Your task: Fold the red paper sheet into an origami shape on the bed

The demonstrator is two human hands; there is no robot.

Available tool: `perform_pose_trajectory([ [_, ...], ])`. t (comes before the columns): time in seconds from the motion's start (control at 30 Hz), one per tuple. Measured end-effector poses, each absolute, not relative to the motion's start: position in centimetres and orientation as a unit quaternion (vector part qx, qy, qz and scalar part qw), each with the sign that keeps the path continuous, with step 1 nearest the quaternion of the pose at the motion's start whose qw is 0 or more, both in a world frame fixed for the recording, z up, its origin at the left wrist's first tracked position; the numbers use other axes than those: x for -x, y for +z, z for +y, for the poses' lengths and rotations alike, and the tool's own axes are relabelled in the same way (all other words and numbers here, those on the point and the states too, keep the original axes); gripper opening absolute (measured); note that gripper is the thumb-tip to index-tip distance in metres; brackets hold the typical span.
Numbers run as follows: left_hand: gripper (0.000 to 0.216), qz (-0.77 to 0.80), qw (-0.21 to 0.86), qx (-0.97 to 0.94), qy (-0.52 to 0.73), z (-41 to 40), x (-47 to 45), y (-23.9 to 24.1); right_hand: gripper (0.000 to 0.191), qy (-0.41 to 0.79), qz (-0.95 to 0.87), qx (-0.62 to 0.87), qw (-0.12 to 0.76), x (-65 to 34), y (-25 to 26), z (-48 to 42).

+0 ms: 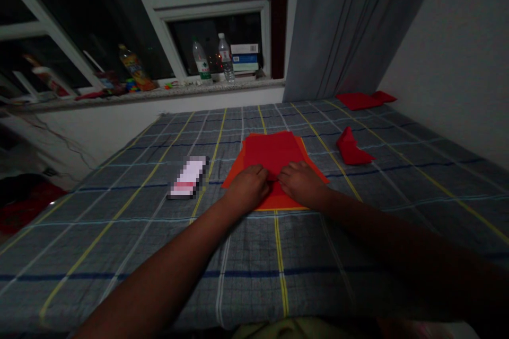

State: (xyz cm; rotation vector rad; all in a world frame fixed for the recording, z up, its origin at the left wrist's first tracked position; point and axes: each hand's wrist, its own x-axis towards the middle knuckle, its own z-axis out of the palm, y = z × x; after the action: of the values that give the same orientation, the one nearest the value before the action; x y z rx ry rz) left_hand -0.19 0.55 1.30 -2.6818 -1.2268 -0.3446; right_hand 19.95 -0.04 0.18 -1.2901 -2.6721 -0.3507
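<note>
On the checked cloth (254, 254), in from its near edge and between its two sides, rests left hand (248, 188) and right hand (301, 183) on the red sheet (272, 149), with fingers drawn in close; cannot tell whether pinching. Looks matte crimson, plain, roughly rectangular; overlies orange sheets (235, 172), splayed at both sides, thinly rimmed yellow nearest the near edge. Toward the right edge, sits creased red paper (352, 151).

I'm viewing a dim room remotely: a dark window (157, 16) is rising over a speckled sill (178, 89), a grey curtain (338, 26) is hanging beside a pale wall (457, 53), and plaid cloth (131, 196) is spreading below.
</note>
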Motion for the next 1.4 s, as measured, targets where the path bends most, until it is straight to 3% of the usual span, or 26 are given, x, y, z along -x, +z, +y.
perform_pose_trajectory([
  [1.4,0.014,-0.399,0.082,0.909,-0.085,0.6,0.7,2.0,0.019,-0.131,-0.892,0.427,0.074,-20.0,0.4,-0.3],
])
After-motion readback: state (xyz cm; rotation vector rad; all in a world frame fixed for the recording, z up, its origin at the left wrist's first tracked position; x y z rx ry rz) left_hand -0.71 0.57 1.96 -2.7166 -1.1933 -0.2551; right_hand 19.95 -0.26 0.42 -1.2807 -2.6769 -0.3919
